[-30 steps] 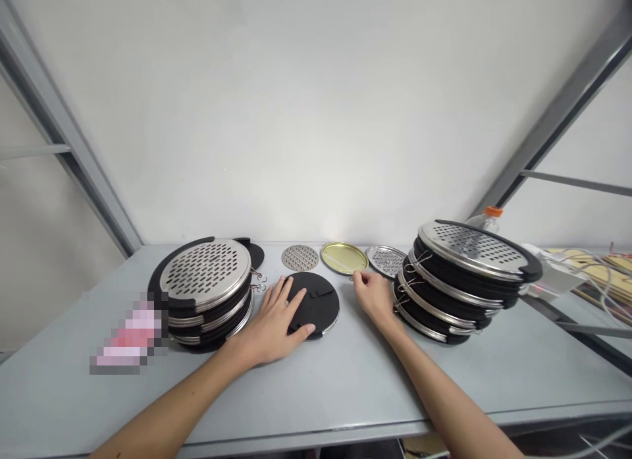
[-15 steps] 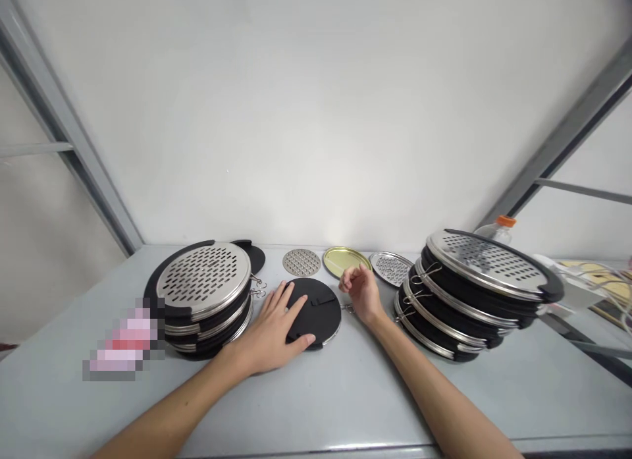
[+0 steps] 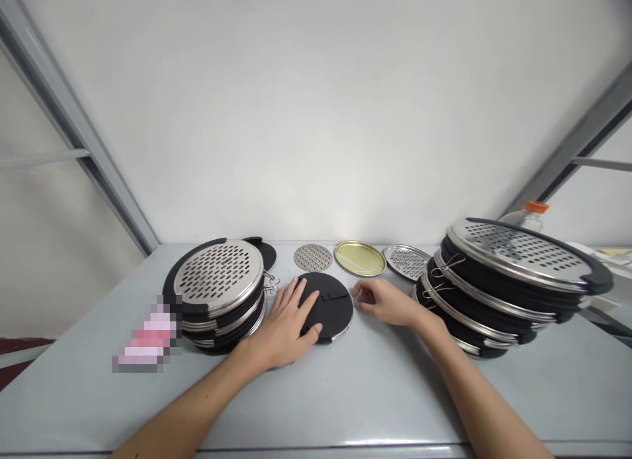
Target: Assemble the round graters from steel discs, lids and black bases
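A round black disc [image 3: 330, 307] with a thin metal rim lies flat on the grey table. Across its left side my left hand [image 3: 291, 324] rests flat, fingers spread and pressing on the top. My right hand [image 3: 382, 301] is at the disc's right edge, thumb and fingertips pinched on the small wire hook there, which they mostly hide. To the left stands a stack of round metal graters [image 3: 220, 274] with black rims and wire hooks. A taller stack of the same kind [image 3: 518, 255] stands close to my right forearm.
Along the wall lie a perforated metal disc [image 3: 313, 257], a yellow-green round tray [image 3: 360, 258], a round grater plate [image 3: 407, 261] and a black round piece [image 3: 264, 253]. A bottle with an orange cap [image 3: 536, 209] is behind the right stack. A pixelated pink patch [image 3: 148, 337] lies at left.
My right hand has turned inward and lowered to the disc's right edge, its fingers closing at the wire hook. My left hand stays on the disc. The view has shifted slightly.
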`<state>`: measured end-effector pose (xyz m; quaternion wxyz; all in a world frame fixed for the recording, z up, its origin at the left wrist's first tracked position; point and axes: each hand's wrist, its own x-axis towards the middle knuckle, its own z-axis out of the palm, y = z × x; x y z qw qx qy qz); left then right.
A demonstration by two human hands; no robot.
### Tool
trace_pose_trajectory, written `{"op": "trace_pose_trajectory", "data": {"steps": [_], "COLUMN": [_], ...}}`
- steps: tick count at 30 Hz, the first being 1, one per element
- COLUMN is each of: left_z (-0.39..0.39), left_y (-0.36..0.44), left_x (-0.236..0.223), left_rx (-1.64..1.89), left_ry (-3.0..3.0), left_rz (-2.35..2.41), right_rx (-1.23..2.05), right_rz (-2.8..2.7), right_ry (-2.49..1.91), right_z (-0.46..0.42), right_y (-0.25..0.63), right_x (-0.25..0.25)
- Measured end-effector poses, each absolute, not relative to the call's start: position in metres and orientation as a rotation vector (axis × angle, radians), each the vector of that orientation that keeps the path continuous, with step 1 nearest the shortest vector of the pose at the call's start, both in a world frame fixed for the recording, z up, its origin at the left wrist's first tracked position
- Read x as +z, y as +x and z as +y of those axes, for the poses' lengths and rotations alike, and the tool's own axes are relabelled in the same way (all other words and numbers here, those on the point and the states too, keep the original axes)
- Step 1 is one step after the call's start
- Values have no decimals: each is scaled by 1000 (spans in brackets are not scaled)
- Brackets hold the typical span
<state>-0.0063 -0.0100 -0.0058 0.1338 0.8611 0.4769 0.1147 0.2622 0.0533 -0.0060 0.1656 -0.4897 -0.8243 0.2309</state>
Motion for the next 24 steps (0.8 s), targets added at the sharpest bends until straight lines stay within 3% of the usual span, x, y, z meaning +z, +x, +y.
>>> {"op": "trace_pose_trajectory", "data": {"steps": [9, 16, 24], "left_z": [-11, -10, 6], "left_y": [-4, 3, 21], "left_x": [-7, -3, 10], "left_rx": [371, 455, 377], "left_ry": [2455, 2605, 2589], "left_rz": [1413, 1353, 1337], "right_rx": [570, 704, 555], "right_rz": [-2254, -2249, -2231], "right_ry": [-1491, -1633, -1748], "right_z": [51, 48, 45], "right_y": [270, 278, 284], "right_x": [0, 4, 3]}}
